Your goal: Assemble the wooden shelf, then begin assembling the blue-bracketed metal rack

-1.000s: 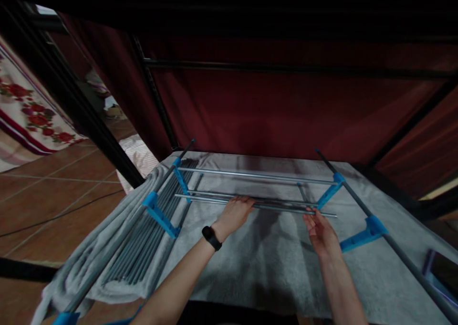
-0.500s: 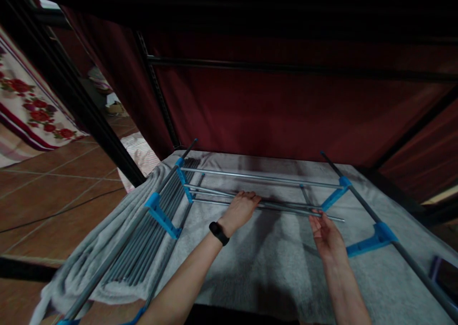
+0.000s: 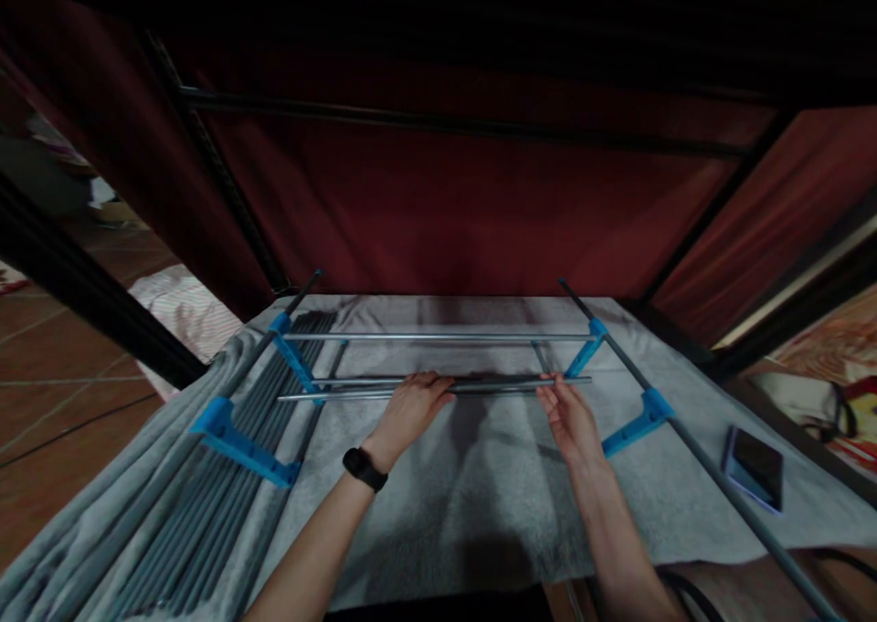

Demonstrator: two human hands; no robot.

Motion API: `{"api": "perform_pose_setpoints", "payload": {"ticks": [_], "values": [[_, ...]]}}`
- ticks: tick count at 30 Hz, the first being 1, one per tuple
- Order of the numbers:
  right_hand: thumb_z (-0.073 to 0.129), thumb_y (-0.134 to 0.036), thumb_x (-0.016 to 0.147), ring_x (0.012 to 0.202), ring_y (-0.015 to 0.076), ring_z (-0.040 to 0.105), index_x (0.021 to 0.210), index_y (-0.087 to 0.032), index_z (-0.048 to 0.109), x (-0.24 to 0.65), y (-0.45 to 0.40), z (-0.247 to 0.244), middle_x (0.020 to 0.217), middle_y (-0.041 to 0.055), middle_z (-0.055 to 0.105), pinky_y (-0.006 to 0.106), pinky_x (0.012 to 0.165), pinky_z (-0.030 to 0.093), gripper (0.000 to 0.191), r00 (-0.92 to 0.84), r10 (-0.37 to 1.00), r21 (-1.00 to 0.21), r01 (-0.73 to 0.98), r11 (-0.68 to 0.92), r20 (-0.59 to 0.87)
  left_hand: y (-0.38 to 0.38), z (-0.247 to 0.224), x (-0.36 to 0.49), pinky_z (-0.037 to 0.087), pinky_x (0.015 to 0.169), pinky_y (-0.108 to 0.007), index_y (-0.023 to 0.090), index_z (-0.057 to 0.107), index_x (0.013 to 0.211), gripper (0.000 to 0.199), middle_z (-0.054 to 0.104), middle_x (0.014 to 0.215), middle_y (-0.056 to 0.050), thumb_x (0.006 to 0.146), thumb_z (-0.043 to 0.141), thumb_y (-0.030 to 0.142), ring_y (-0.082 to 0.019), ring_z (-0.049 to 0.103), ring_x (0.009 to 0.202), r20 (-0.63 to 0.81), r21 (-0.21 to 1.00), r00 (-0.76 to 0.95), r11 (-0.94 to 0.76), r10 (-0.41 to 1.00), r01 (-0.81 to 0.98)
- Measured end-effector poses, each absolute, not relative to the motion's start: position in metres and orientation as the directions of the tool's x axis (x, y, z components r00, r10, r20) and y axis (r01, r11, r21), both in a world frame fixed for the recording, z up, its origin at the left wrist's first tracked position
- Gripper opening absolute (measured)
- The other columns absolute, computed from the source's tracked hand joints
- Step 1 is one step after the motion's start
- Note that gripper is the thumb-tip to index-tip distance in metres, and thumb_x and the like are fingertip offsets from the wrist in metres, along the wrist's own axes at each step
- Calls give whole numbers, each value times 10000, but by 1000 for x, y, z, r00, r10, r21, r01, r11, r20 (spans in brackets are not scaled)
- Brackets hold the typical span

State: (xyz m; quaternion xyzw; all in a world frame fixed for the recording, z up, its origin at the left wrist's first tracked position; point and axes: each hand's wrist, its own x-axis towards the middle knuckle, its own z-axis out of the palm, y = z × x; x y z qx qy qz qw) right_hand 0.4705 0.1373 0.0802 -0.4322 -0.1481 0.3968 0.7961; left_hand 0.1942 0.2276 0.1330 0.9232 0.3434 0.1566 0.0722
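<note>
My left hand [image 3: 415,407], with a black band on the wrist, is closed from above over a few thin grey metal rods [image 3: 490,387]. Near their right ends, the fingers of my right hand [image 3: 570,416] pinch the same rods, palm turned up. The rods lie across a rack frame between a left blue bracket [image 3: 296,359] and a right blue bracket [image 3: 584,355]. One rod sticks out past the left bracket. Behind them a crossbar [image 3: 438,337] joins the two side poles. Nearer to me are another left bracket [image 3: 247,448] and another right bracket [image 3: 637,424].
A row of loose grey rods [image 3: 219,476] lies at the left on the grey blanket [image 3: 507,485]. A phone [image 3: 754,467] rests beyond the right side pole [image 3: 726,490]. Dark red curtain [image 3: 438,220] and a black metal frame [image 3: 480,133] stand behind; black beams pass overhead.
My view has turned to the right, bringing the whole phone into sight. The held rods have shifted left relative to the frame, so one now pokes past the left bracket.
</note>
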Motion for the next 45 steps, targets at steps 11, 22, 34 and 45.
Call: {"api": "perform_pose_setpoints", "payload": {"ticks": [11,22,34,45], "values": [[719,-421,691,838,179,643,1054,-216,576,493,152,62,979,32,659,342,765,578,441,829,558,-966,-171,194,-35,243,126,197,432,901,-363,234,649,1203,377,683,1060,-77,1019,351,372,-220,647,941,228,199,621,-660,750,724],[542,-392,777,1297,257,479,1398,-193,478,543,164,44,1422,129,505,433,1112,345,656,828,469,-944,327,42,308,249,116,211,427,861,-359,237,665,1186,368,704,1020,-72,1014,370,376,-223,646,909,259,201,620,-669,740,715],[541,-325,740,1188,267,579,1343,-142,536,550,168,46,1323,152,605,449,1058,417,630,810,475,-934,345,87,344,254,114,218,436,856,-361,223,681,1180,347,716,1020,-76,1005,415,362,-233,658,929,276,208,626,-681,729,702],[540,-319,725,1188,273,584,1340,-129,527,548,169,48,1324,159,604,458,1065,417,644,827,467,-947,308,89,313,259,110,218,437,844,-365,227,677,1187,350,718,1019,-76,1006,409,362,-229,659,904,286,199,638,-696,715,690]]}}
